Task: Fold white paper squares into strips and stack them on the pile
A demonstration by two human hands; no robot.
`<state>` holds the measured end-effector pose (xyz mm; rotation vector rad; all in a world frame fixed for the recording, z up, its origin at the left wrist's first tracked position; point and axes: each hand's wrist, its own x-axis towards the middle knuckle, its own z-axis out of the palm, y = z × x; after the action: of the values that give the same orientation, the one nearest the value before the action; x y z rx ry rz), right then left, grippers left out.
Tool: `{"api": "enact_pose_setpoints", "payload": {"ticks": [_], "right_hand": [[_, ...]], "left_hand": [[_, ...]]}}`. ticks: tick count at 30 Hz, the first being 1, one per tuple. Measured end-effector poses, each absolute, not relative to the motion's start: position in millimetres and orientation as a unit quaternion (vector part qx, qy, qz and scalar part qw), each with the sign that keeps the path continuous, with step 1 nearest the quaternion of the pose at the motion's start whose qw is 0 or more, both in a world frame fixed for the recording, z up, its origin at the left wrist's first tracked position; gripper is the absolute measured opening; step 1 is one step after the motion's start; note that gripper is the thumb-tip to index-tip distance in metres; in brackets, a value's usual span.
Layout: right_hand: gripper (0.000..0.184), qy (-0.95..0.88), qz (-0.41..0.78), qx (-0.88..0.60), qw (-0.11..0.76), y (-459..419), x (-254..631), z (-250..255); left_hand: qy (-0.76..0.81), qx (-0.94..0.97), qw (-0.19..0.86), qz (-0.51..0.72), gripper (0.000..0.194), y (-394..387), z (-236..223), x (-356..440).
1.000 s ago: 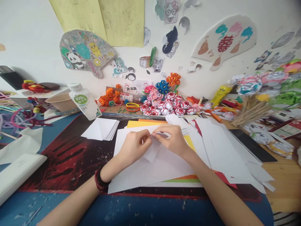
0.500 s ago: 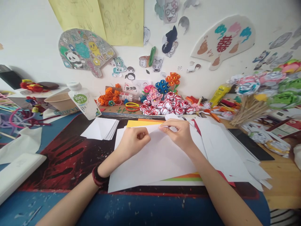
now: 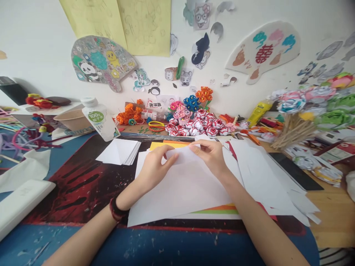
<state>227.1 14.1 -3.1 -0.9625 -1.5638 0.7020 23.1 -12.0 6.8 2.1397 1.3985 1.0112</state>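
A small piece of white paper (image 3: 183, 155) is held up between my two hands, above a large white sheet (image 3: 166, 199). My right hand (image 3: 210, 156) pinches its upper right corner between thumb and fingers. At the left end, the thumb and curled fingers of my left hand (image 3: 154, 164) close on the paper's edge. White on white, the lower outline of the small piece is hard to make out. Beneath the large sheet, orange and green paper (image 3: 216, 210) sticks out along the near side.
A stack of white paper squares (image 3: 118, 151) lies left of the large sheet, with a white bottle (image 3: 98, 120) behind it. More white sheets (image 3: 260, 173) spread to the right. Red-and-white paper flowers (image 3: 205, 123) line the wall side. At far left is a white case (image 3: 24, 207).
My left hand has opened out from a curled pinch and now grips the paper's left end. The small piece has tilted up into clearer view. My right hand has barely moved.
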Motion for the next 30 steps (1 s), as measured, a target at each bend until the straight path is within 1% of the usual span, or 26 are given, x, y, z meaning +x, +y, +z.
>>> {"api": "enact_pose_setpoints", "payload": {"ticks": [2,4,6,8,11,14,23,30], "right_hand": [[0.017,-0.663,0.357,-0.405,0.519,14.6,226.2,-4.4],[0.018,-0.674,0.427,-0.396,0.455,16.3,228.3,-5.8],[0.018,-0.697,0.473,-0.379,0.382,17.7,230.7,-7.1],[0.017,-0.725,0.483,-0.36,0.333,17.5,231.2,-8.1],[0.018,-0.749,0.484,-0.341,0.297,15.0,228.2,-9.4],[0.019,-0.754,0.49,-0.334,0.281,12.5,224.5,-11.0],[0.012,-0.771,0.446,-0.339,0.303,13.4,222.5,-13.2],[0.011,-0.795,0.416,-0.342,0.28,15.2,223.8,-10.8]], "left_hand": [[0.5,0.759,0.213,0.357,0.024,-11.4,4.2,23.1],[0.499,0.753,0.228,0.362,0.025,-9.5,3.6,19.7],[0.485,0.76,0.248,0.356,0.024,-7.5,4.6,15.7],[0.468,0.775,0.264,0.333,0.022,-6.3,6.1,13.5],[0.459,0.79,0.263,0.309,0.019,-7.4,6.6,14.7],[0.453,0.793,0.255,0.318,0.018,-10.3,4.9,17.5],[0.474,0.792,0.251,0.292,0.018,-12.3,4.3,19.5],[0.476,0.789,0.23,0.312,0.017,-19.7,6.9,25.1]]}}
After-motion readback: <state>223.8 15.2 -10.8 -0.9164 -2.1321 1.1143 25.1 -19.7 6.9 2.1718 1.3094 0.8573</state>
